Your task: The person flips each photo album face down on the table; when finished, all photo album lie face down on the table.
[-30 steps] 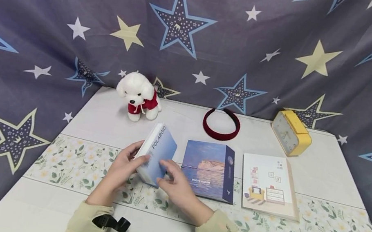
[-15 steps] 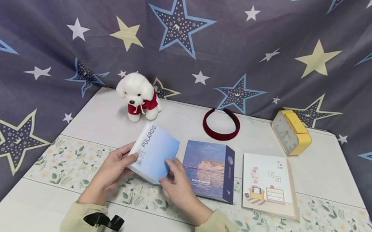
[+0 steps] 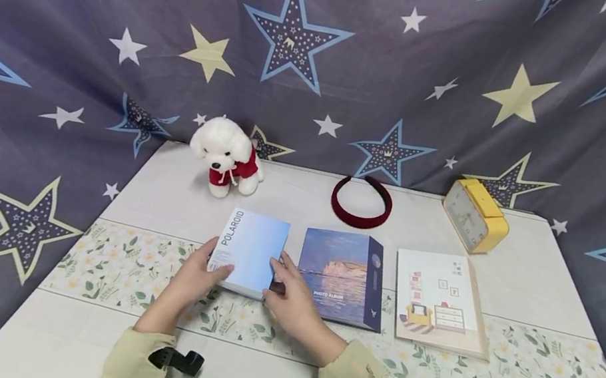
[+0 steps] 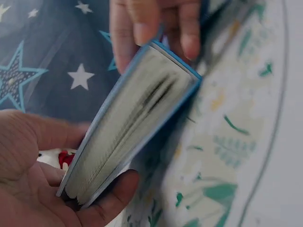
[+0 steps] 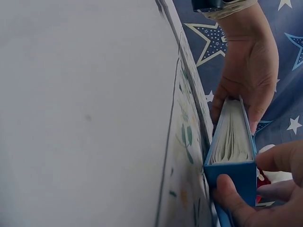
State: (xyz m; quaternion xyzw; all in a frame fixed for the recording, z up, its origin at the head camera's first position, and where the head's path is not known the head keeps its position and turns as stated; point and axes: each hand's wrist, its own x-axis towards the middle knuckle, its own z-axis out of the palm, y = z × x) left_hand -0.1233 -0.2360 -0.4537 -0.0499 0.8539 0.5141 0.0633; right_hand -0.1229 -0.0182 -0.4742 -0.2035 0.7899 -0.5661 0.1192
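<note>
A light blue photo album [image 3: 252, 249] lettered POLAROID is between my two hands, cover up. My left hand [image 3: 194, 279] grips its left edge, thumb on the cover and fingers underneath. My right hand [image 3: 292, 302] holds the right edge, beside the spine. In the left wrist view the page edges of the album [image 4: 128, 125] show, spread slightly apart. From the right wrist, the blue spine of the album [image 5: 236, 177] is seen between the right thumb and fingers. It looks tilted or just above the table; contact underneath is hidden.
Right of the album lie a photo album with a seascape cover [image 3: 333, 272] and a white book with a room drawing [image 3: 435, 300]. Behind stand a plush dog [image 3: 224, 155], a dark red headband [image 3: 358, 221] and a yellow clock [image 3: 474, 217]. A starred curtain [image 3: 329, 38] backs the table.
The blue album has gone from steeply tilted, spine-side lettering slanting, to nearly flat with its cover facing up. My left hand has lowered along with its left edge; my right hand stays nearly put.
</note>
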